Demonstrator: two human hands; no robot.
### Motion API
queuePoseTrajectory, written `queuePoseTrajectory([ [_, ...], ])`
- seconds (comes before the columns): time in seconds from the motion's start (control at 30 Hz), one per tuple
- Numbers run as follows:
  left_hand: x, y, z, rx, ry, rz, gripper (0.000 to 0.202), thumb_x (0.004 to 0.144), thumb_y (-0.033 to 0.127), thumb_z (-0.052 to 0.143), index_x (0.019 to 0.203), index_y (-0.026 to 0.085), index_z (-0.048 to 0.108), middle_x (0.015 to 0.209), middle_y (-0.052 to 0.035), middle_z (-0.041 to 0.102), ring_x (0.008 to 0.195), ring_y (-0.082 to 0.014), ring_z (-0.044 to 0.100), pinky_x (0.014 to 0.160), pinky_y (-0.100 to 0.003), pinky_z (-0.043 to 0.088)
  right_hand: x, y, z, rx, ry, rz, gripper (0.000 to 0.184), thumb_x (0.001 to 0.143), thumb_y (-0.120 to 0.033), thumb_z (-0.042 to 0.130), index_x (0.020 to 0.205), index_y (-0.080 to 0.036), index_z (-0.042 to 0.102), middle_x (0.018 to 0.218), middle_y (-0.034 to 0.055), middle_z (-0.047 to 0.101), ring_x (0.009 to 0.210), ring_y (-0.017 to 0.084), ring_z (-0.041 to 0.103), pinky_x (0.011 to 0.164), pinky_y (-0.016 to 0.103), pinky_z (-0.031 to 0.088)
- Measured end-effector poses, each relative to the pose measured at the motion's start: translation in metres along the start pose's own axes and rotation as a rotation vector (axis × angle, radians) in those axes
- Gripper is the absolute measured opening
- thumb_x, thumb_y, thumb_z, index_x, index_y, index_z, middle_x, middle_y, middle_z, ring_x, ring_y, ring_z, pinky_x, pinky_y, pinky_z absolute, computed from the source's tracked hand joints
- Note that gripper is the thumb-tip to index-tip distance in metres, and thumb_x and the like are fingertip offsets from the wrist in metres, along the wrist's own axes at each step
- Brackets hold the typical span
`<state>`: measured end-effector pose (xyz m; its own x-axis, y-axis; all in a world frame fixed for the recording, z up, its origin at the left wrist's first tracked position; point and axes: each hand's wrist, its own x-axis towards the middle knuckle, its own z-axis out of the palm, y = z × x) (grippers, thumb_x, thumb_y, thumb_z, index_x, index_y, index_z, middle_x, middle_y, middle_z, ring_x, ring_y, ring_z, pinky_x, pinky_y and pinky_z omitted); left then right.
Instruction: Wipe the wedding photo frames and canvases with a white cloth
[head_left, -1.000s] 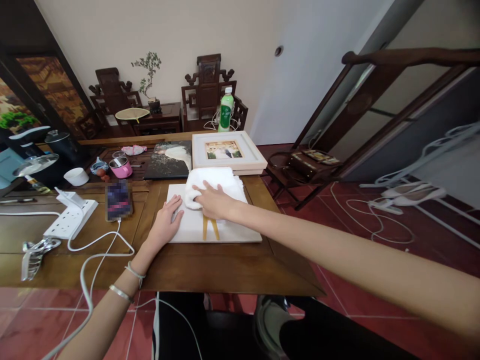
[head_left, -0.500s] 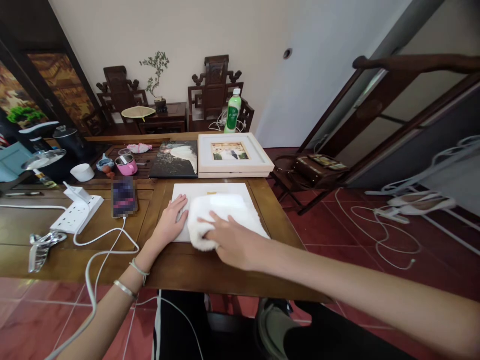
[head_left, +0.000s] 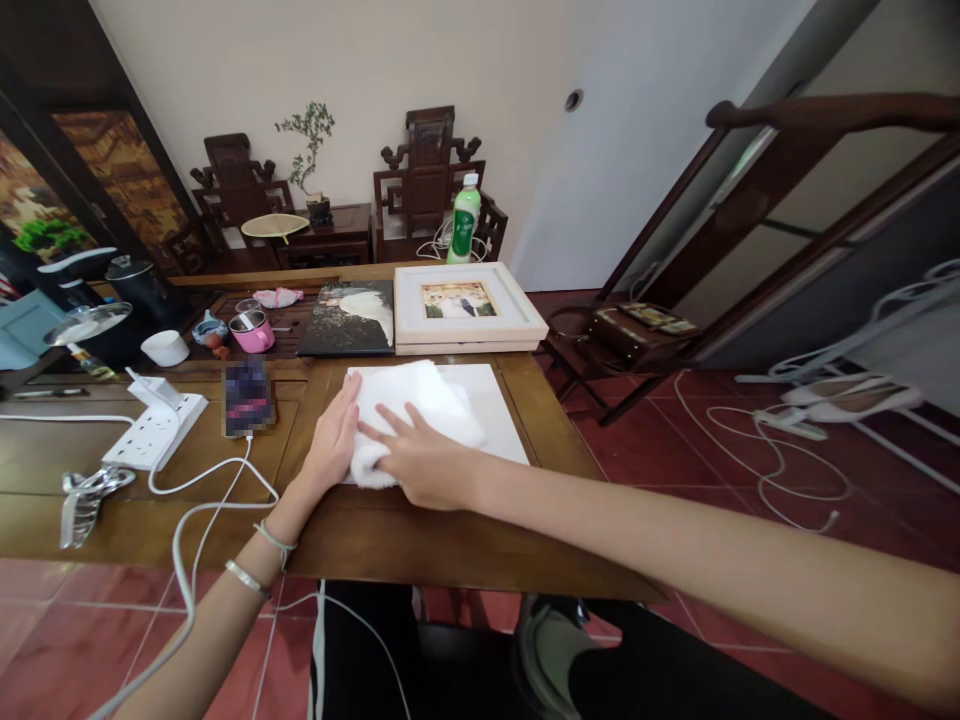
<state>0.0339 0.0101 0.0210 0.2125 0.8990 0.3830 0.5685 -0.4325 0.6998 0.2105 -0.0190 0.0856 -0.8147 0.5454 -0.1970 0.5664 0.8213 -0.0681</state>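
A white rectangular board [head_left: 501,420] lies flat near the table's front edge. My right hand [head_left: 431,462] presses a folded, fluffy white cloth [head_left: 435,395] onto the board's left part, its fingers spread over the cloth and the thumb side gripping its near edge. The cloth hides much of the board. At the board's left edge rests my left hand [head_left: 334,440], fingers stretched out and holding nothing, its fingertips close against the cloth.
Behind the board stand a framed photo [head_left: 469,300] and a dark picture panel [head_left: 346,318]. To the left are a phone [head_left: 249,395] on a cable, a power strip [head_left: 155,430], a silver claw clip [head_left: 86,505] and a pink cup [head_left: 253,331]. A green bottle [head_left: 464,222] stands at the back.
My right hand has slid the cloth left across the board, baring the board's right side. My left hand has stayed at the left edge, turned more onto its side.
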Motion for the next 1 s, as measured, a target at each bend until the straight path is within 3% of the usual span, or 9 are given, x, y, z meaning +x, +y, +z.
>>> queuePoseTrajectory([
  [0.1, 0.0, -0.001, 0.001, 0.018, -0.014, 0.004, 0.06, 0.097, 0.048, 0.02, 0.143, 0.014, 0.037, 0.151, -0.0068, 0.035, 0.141, -0.0186, 0.027, 0.118, -0.036, 0.019, -0.02, -0.015, -0.004, 0.053, -0.073, -0.112, 0.04, 0.077, -0.008, 0.049, 0.112, -0.014, 0.067, 0.153, 0.0105, 0.029, 0.14, 0.039, 0.014, 0.108, 0.063, 0.02],
  [0.2, 0.0, -0.003, 0.004, 0.045, -0.072, -0.011, 0.059, 0.097, 0.047, 0.021, 0.14, 0.012, 0.041, 0.149, -0.01, 0.038, 0.14, -0.0199, 0.03, 0.117, -0.038, 0.021, -0.036, -0.019, -0.009, 0.1, -0.13, -0.134, 0.038, 0.074, -0.008, 0.05, 0.107, -0.015, 0.068, 0.15, 0.0101, 0.034, 0.14, 0.037, 0.019, 0.108, 0.06, 0.022],
  [0.3, 0.001, -0.006, 0.007, 0.074, -0.105, -0.032, 0.055, 0.097, 0.043, 0.021, 0.136, 0.013, 0.047, 0.146, -0.0107, 0.042, 0.139, -0.0205, 0.032, 0.116, -0.04, 0.024, -0.046, -0.012, -0.014, 0.178, -0.129, -0.125, 0.04, 0.071, -0.003, 0.046, 0.099, -0.019, 0.069, 0.139, 0.0073, 0.051, 0.136, 0.032, 0.032, 0.107, 0.055, 0.027],
  [0.4, 0.002, -0.013, 0.011, 0.113, -0.13, -0.009, 0.05, 0.096, 0.038, 0.026, 0.13, 0.013, 0.053, 0.142, -0.0125, 0.048, 0.137, -0.022, 0.036, 0.116, -0.044, 0.023, -0.046, 0.005, -0.021, 0.242, -0.144, -0.031, 0.039, 0.069, -0.001, 0.043, 0.092, -0.021, 0.068, 0.117, 0.0077, 0.066, 0.118, 0.028, 0.052, 0.097, 0.046, 0.039],
  [0.57, 0.003, -0.016, 0.012, 0.155, -0.134, 0.04, 0.041, 0.091, 0.027, 0.037, 0.125, 0.013, 0.057, 0.139, -0.0135, 0.051, 0.134, -0.0258, 0.04, 0.114, -0.048, 0.025, -0.013, 0.045, -0.032, 0.193, -0.073, 0.176, 0.032, 0.073, -0.006, 0.044, 0.094, -0.014, 0.067, 0.105, 0.0156, 0.066, 0.089, 0.026, 0.062, 0.071, 0.033, 0.044],
  [0.67, 0.003, -0.01, 0.009, 0.155, -0.14, 0.053, 0.038, 0.09, 0.025, 0.041, 0.122, 0.016, 0.058, 0.135, -0.0117, 0.054, 0.13, -0.0277, 0.045, 0.112, -0.049, 0.029, 0.022, 0.059, -0.035, 0.198, -0.027, 0.175, 0.029, 0.077, -0.008, 0.042, 0.091, -0.013, 0.067, 0.1, 0.0136, 0.068, 0.086, 0.024, 0.062, 0.07, 0.03, 0.042],
  [0.8, 0.003, -0.005, 0.007, 0.183, -0.127, 0.053, 0.033, 0.089, 0.027, 0.046, 0.117, 0.016, 0.06, 0.125, -0.012, 0.061, 0.119, -0.0274, 0.055, 0.107, -0.044, 0.037, 0.06, 0.061, -0.036, 0.235, 0.046, 0.165, 0.032, 0.08, -0.01, 0.041, 0.098, -0.014, 0.066, 0.11, 0.0114, 0.067, 0.096, 0.024, 0.06, 0.075, 0.029, 0.04],
  [0.9, 0.004, -0.006, 0.007, 0.194, -0.13, 0.056, 0.034, 0.088, 0.027, 0.048, 0.118, 0.015, 0.06, 0.125, -0.0122, 0.061, 0.119, -0.0271, 0.055, 0.106, -0.043, 0.038, 0.068, 0.061, -0.036, 0.261, 0.064, 0.182, 0.032, 0.081, -0.012, 0.041, 0.099, -0.015, 0.067, 0.111, 0.0103, 0.068, 0.095, 0.024, 0.06, 0.076, 0.029, 0.04],
  [1.0, 0.003, -0.009, 0.008, 0.189, -0.128, 0.048, 0.036, 0.088, 0.028, 0.048, 0.12, 0.016, 0.059, 0.131, -0.0122, 0.058, 0.125, -0.0271, 0.051, 0.11, -0.045, 0.034, 0.054, 0.07, -0.037, 0.273, 0.056, 0.214, 0.032, 0.083, -0.017, 0.041, 0.099, -0.015, 0.068, 0.11, 0.0104, 0.068, 0.095, 0.025, 0.06, 0.077, 0.029, 0.041],
])
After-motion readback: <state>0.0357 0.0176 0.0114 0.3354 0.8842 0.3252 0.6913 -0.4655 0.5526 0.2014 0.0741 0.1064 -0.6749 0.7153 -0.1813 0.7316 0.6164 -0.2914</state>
